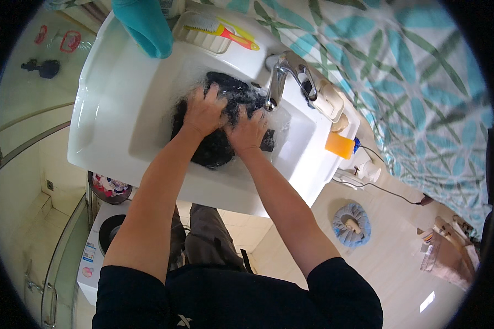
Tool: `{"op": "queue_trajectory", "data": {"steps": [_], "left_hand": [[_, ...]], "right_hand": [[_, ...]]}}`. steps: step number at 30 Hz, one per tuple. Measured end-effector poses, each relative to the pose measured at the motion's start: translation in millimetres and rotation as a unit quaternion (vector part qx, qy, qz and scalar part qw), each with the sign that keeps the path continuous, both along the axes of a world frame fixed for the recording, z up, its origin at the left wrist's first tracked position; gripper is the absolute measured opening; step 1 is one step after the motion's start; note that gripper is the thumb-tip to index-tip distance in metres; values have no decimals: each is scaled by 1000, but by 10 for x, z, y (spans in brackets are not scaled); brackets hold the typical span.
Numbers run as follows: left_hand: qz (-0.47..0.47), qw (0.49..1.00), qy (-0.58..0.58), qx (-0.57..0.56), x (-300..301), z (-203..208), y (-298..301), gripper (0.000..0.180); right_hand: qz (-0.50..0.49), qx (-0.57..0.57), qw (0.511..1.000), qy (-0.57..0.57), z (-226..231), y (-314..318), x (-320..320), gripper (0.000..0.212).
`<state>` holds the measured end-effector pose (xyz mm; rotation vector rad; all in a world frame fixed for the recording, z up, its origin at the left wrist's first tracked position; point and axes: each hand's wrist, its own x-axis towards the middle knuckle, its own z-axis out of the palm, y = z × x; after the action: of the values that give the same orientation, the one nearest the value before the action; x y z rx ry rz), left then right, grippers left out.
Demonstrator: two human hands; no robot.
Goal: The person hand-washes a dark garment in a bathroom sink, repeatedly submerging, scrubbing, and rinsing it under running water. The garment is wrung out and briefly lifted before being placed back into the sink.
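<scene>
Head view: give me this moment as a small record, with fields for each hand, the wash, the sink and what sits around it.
Left hand: on the black cloth, fingers bent; closed or not is unclear
Right hand: on the same cloth, beside the left hand; closed or not is unclear
Cloth: bunched, wet, in foamy water
Sink: white
Faucet: chrome, beyond the right hand
Far edge: teal bottle; brush lying across a soap tray
Right edge: orange item
</scene>
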<state>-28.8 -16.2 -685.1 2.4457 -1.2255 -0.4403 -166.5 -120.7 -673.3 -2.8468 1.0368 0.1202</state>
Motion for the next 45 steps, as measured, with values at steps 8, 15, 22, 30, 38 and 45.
{"op": "queue_trajectory", "data": {"steps": [8,15,22,30,38,45], "left_hand": [[47,996,64,-31,297,11,-343,31],[220,793,501,-267,502,635,178,38],[106,980,112,-126,-5,672,587,69],[1,999,38,35,-247,296,168,70],[9,995,54,89,115,74,-412,48],[89,992,73,-58,77,103,-316,48]], "right_hand": [[-83,139,980,-112,-230,-434,156,30],[-178,535,742,-364,576,-382,-608,16],[-29,339,927,-156,911,-6,-661,53],[105,40,990,90,271,-36,-213,86],[10,-60,998,18,-144,-206,98,50],[-70,-73,994,34,-309,-279,176,52]]}}
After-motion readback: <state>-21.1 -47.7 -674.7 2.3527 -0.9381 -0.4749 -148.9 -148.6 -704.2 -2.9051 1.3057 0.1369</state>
